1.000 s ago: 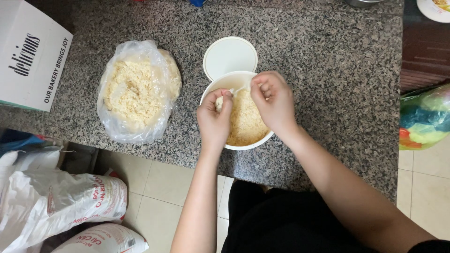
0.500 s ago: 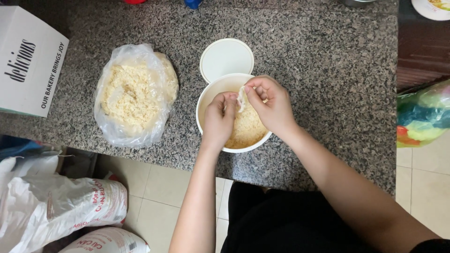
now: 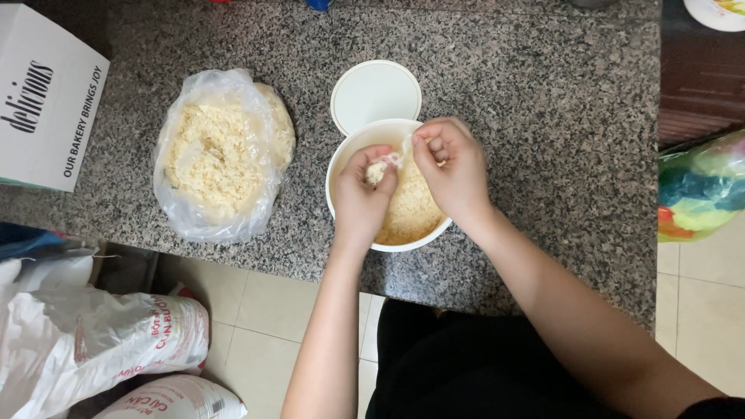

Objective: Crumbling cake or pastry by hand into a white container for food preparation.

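A round white tub (image 3: 351, 151) half full of pale yellow crumbly food (image 3: 411, 209) stands on the speckled granite counter (image 3: 543, 101). Over it, my left hand (image 3: 361, 198) and my right hand (image 3: 454, 171) pinch one small pale piece (image 3: 386, 164) between their fingertips. The tub's white lid (image 3: 375, 95) lies flat just behind it. To the left sits an open clear plastic bag (image 3: 221, 155) holding more of the same crumbly food.
A white cardboard box (image 3: 46, 97) stands at the counter's left end. White sacks (image 3: 101, 341) lie on the tiled floor below left. A colourful plastic bag (image 3: 702, 186) is at the right edge, with a plate's rim (image 3: 718, 12) top right.
Both hands have drawn together above the tub and now pinch a small piece between them; the view has shifted slightly.
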